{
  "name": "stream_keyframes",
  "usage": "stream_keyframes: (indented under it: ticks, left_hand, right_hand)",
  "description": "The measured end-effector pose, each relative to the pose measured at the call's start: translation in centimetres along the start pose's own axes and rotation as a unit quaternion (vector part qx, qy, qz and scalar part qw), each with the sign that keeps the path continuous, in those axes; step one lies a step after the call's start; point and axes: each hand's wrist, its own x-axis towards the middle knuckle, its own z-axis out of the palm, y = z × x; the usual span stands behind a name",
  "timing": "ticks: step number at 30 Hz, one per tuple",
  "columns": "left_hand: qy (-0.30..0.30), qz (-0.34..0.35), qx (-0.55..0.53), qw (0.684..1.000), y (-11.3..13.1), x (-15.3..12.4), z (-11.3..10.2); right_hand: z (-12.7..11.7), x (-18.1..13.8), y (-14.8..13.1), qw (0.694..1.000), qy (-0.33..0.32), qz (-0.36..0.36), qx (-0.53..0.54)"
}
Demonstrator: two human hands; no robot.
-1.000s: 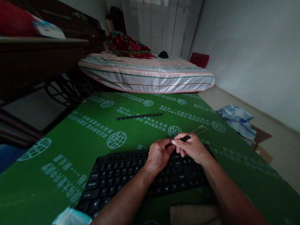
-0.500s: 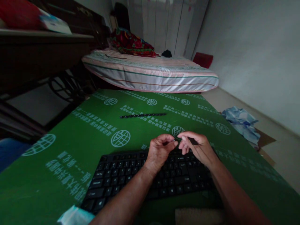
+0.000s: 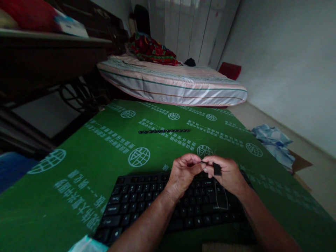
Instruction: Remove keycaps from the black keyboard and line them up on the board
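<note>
Both hands meet above a black keyboard (image 3: 147, 203) that lies on a green printed sheet (image 3: 105, 154). My left hand (image 3: 183, 174) is closed, pinching a tiny dark piece at its fingertips. My right hand (image 3: 227, 173) is closed too, pinching at the same spot and holding a small black flat piece (image 3: 217, 169); a thin clear loop (image 3: 220, 199) hangs down from it over the keys. A straight row of dark beads (image 3: 164, 131) lies farther out on the sheet, apart from both hands.
A bed with a striped cover (image 3: 173, 84) stands beyond the green surface. Dark furniture (image 3: 52, 59) fills the left. A crumpled blue and white cloth (image 3: 273, 140) lies on the floor at right. A pale cloth corner (image 3: 86, 245) sits at the near edge.
The hands have drawn together and slightly toward me. The right hand has turned, so the black piece and clear loop now hang below it instead of pointing away.
</note>
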Motion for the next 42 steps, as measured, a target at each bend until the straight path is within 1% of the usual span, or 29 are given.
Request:
stream_keyframes:
  ticks: [3,6,8,11,13,15,19,23,30,42]
  left_hand:
    - [0.006,0.003,0.02,1.0,-0.1,0.0,-0.1]
    - [0.035,0.013,0.031,0.999,-0.5,0.2,0.0]
    - [0.051,0.02,0.056,0.997,-0.9,0.3,0.1]
    - [0.035,0.029,0.152,0.987,-1.6,0.2,0.1]
    - [0.023,0.038,0.216,0.975,-2.0,0.1,0.0]
    - [0.023,0.042,0.247,0.968,-2.2,0.0,-0.2]
    - [0.027,0.045,0.269,0.962,-2.3,-0.3,-0.2]
    - [0.015,0.042,0.283,0.958,-2.3,-0.4,-0.2]
    - [0.013,0.061,0.304,0.951,-2.6,-0.5,-0.2]
    - [0.011,0.062,0.309,0.949,-2.5,-0.6,-0.1]
  right_hand:
    - [-0.4,0.4,0.2,0.999,-0.03,0.006,-0.016]
    - [-1.1,2.1,1.2,0.999,-0.049,0.018,0.0]
    - [-1.4,4.2,2.8,0.998,-0.034,0.041,0.028]
    - [-1.4,8.3,6.0,0.994,-0.005,0.094,0.061]
    - [-1.1,10.9,8.2,0.992,-0.003,0.116,0.04]
    - [-0.6,13.0,10.0,0.991,-0.003,0.136,0.008]
    - [0.2,15.5,11.8,0.989,-0.015,0.146,-0.006]
    - [0.7,16.6,12.2,0.987,-0.035,0.158,-0.016]
    - [1.3,17.8,12.6,0.982,-0.055,0.181,-0.032]
    - [1.4,17.9,12.0,0.977,-0.067,0.192,-0.066]
